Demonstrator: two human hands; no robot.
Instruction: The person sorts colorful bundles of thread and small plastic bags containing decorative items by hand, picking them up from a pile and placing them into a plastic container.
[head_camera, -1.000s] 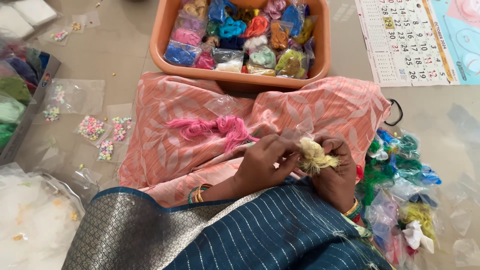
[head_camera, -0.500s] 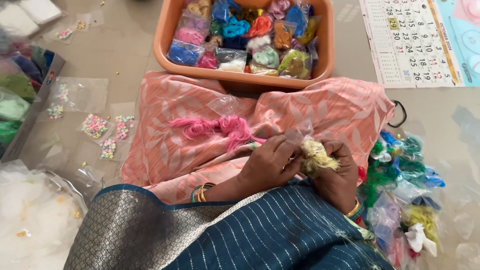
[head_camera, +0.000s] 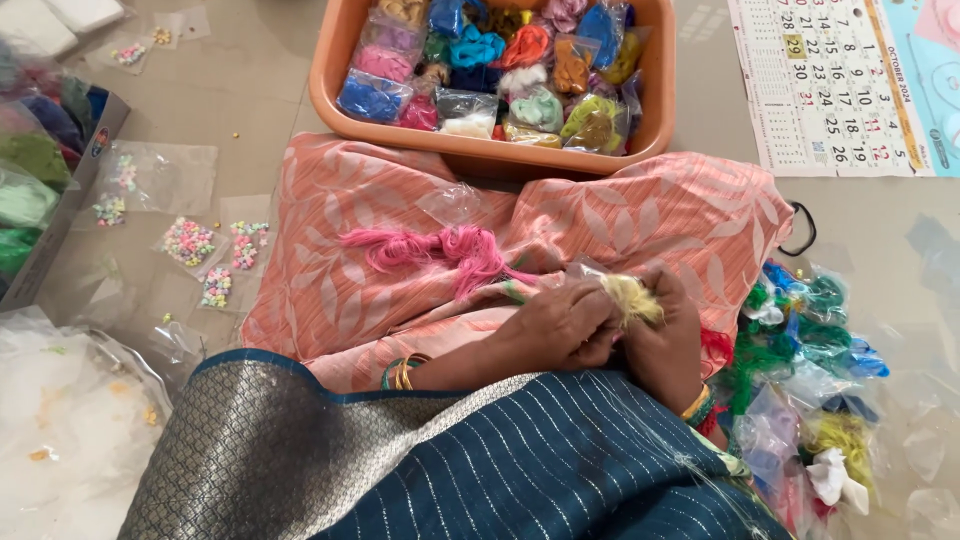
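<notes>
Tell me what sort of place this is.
Probably a home floor used for craft work: an orange plastic tub of bagged coloured threads, small clear packets of pastel beads on the beige floor, and a paper wall calendar lying flat.

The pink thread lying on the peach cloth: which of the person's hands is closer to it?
Left. The left hand sits just right of the pink thread, almost at its trailing strands. The right hand lies farther right, beyond the yellow tuft both hands pinch.

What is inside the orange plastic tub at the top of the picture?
The orange tub holds many small clear bags of coloured thread: blue, pink, orange, green, yellow and white. They are heaped, so the lower bags and the tub's bottom cannot be seen. Its far edge is out of the picture.
</notes>
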